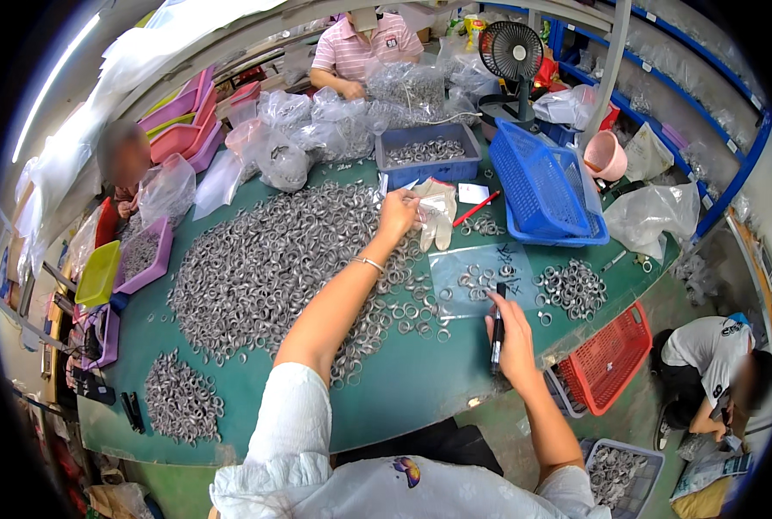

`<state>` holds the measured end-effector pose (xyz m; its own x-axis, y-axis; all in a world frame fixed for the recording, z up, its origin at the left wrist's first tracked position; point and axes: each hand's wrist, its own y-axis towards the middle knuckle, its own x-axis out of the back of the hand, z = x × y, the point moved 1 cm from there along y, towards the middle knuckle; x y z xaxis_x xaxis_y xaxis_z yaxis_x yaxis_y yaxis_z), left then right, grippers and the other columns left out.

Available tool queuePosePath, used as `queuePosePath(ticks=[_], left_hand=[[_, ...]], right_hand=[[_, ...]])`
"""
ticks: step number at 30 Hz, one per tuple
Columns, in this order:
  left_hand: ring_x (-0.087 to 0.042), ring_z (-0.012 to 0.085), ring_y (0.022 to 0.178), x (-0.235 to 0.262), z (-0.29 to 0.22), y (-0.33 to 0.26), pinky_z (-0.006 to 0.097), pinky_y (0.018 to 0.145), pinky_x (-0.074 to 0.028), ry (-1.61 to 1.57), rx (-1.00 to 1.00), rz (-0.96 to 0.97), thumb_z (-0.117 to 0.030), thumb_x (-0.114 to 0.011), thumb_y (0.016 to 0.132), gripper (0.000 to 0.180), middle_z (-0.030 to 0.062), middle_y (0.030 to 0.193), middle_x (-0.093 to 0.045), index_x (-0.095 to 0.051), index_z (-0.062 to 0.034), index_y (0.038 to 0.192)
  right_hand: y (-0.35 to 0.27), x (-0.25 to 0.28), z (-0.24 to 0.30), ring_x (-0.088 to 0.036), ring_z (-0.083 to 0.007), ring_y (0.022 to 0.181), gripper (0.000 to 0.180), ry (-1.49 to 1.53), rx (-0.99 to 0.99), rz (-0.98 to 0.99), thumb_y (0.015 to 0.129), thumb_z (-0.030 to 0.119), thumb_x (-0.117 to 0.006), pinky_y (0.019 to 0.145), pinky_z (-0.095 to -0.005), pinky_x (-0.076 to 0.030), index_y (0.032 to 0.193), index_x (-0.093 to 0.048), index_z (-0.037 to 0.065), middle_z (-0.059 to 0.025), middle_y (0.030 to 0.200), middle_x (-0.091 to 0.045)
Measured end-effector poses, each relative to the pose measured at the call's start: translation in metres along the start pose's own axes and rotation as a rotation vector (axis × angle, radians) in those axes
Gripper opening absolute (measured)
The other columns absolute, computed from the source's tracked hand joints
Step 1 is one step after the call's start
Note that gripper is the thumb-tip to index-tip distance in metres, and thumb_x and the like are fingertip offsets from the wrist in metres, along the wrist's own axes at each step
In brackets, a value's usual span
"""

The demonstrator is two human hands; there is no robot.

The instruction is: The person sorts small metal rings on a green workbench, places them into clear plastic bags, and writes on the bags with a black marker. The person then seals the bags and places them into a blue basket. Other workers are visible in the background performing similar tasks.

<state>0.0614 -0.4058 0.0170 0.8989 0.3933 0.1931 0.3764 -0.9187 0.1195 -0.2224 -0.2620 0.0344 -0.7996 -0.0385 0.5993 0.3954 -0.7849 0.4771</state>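
At frame centre, the left hand (398,214) seemingly pinches a white glove (438,214); lower right, the right hand (514,333) fingers curl around a black marker (497,329) beside a clear bag (481,278).

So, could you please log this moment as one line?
left hand: reaching to white glove | right hand: holding black marker | clear bag on table

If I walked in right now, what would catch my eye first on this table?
Probably the huge heap of small metal rings spread over the green table. Next, the right hand holding a black marker at a clear bag of rings, while the left hand reaches toward the white gloves.
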Motion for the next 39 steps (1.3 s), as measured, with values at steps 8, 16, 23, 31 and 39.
queuePosePath(ticks=[8,16,23,31,39], left_hand=[[-0.061,0.0144,0.05,-0.023,0.012,0.06,0.026,0.041,-0.046,0.168,-0.098,0.01,-0.005,-0.057,0.083,0.014,0.011,0.064,-0.063,-0.064,0.0049,0.09],[-0.063,0.0276,0.068,-0.023,0.03,0.084,0.035,0.066,-0.05,0.339,-0.224,-0.026,-0.009,-0.061,0.076,0.015,0.0173,0.074,-0.065,-0.068,-0.0017,0.086],[-0.065,0.0221,0.061,-0.028,0.023,0.074,0.032,0.059,-0.05,0.396,-0.307,0.039,-0.009,-0.058,0.078,0.016,0.0167,0.069,-0.064,-0.067,0.001,0.087],[-0.061,0.0146,0.052,-0.022,0.04,0.084,0.027,0.047,-0.046,0.359,-0.255,0.041,-0.005,-0.056,0.082,0.015,0.0126,0.065,-0.063,-0.065,0.0046,0.089],[-0.061,0.013,0.053,-0.031,0.031,0.082,0.026,0.041,-0.044,0.27,-0.247,0.056,-0.005,-0.053,0.084,0.016,0.0098,0.065,-0.063,-0.065,0.0019,0.092]], right_hand=[[0.127,-0.04,-0.062,-0.054,-0.032,0.089,0.044,-0.581,0.094,0.084,0.069,-0.003,-0.055,0.072,-0.0381,-0.047,0.113,-0.048,0.0,-0.0177,0.094,-0.053],[0.152,-0.08,-0.058,-0.064,-0.0218,0.069,0.02,-0.943,0.116,0.269,0.077,0.013,-0.055,0.051,-0.031,-0.052,0.095,-0.055,0.006,-0.0083,0.079,-0.058],[0.088,0.032,-0.029,-0.06,-0.0381,0.068,0.025,-0.579,-0.144,0.49,0.082,0.029,-0.058,0.059,-0.0468,-0.048,0.091,-0.058,0.006,-0.0201,0.07,-0.061],[0.039,0.183,-0.138,-0.06,-0.0286,0.055,0.043,-0.569,-0.74,0.015,0.078,0.038,-0.063,0.054,-0.0386,-0.044,0.069,-0.063,-0.003,-0.0166,0.057,-0.058],[0.081,0.189,-0.288,-0.052,-0.0181,0.041,0.044,-0.677,-0.754,-0.128,0.079,0.036,-0.063,0.04,-0.0312,-0.038,0.064,-0.059,-0.006,-0.0111,0.051,-0.055]])
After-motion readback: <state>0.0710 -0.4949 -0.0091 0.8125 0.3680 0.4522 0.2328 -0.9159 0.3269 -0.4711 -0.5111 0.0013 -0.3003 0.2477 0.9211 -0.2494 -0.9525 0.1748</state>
